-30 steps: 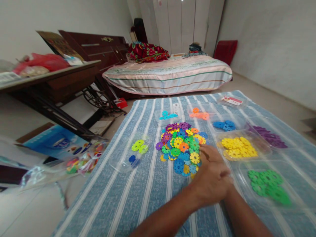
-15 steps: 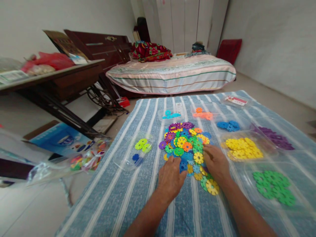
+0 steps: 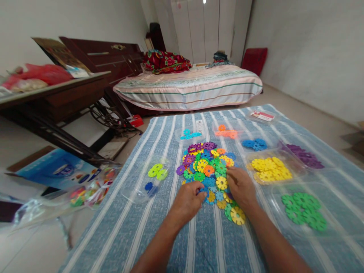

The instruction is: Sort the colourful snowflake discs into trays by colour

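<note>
A heap of mixed-colour plastic snowflake discs [image 3: 206, 167] lies in the middle of a blue striped cloth [image 3: 159, 235]. My left hand [image 3: 186, 203] rests at the heap's near left edge, its fingertips pinching a blue disc [image 3: 202, 188]. My right hand [image 3: 241, 187] lies palm down on the heap's near right edge, fingers over several discs. A yellow disc [image 3: 237, 215] and a green one lie loose by my right wrist.
Clear trays ring the heap: yellow discs [image 3: 269, 170], green [image 3: 303, 210], purple [image 3: 305, 156], blue [image 3: 254, 144], orange [image 3: 226, 132], cyan [image 3: 190, 134], lime and blue [image 3: 155, 174]. A bag of discs [image 3: 85, 191] lies left. A bed [image 3: 187, 85] and a table [image 3: 51, 100] stand behind.
My left hand came off my right hand, moved left to the heap's near edge and closed its fingertips on a blue disc. Yellow and green discs near my right wrist came into view.
</note>
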The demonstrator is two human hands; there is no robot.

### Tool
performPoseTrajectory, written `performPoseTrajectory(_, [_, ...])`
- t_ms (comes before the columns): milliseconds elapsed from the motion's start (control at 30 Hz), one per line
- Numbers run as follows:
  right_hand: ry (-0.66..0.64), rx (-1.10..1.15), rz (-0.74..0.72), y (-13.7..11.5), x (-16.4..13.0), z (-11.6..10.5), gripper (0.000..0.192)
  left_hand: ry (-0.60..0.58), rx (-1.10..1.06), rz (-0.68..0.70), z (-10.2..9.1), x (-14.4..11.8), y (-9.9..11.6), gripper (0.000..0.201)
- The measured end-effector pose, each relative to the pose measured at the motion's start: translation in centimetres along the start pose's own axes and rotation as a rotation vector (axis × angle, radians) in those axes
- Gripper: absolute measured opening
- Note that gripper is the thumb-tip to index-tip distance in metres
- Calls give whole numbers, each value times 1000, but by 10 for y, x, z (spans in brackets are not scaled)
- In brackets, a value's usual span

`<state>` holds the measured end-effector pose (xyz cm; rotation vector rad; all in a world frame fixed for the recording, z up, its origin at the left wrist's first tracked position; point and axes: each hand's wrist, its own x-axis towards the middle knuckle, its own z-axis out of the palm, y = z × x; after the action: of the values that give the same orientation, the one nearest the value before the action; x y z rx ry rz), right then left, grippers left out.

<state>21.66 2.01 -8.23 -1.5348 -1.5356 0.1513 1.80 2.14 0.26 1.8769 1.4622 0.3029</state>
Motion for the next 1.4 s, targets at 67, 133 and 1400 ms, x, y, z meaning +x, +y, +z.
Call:
performPoseTrajectory(67, [10, -3, 4, 0, 0, 0, 23, -45, -87, -2, -2, 11, 10, 16])
performPoseTrajectory(133, [17, -4, 3, -1, 0, 0, 23, -81, -138, 43, -3, 28, 31, 15])
performPoseTrajectory(1400, [-20, 14, 4, 1, -3, -2, 23, 178, 251, -2, 17, -2, -8, 32])
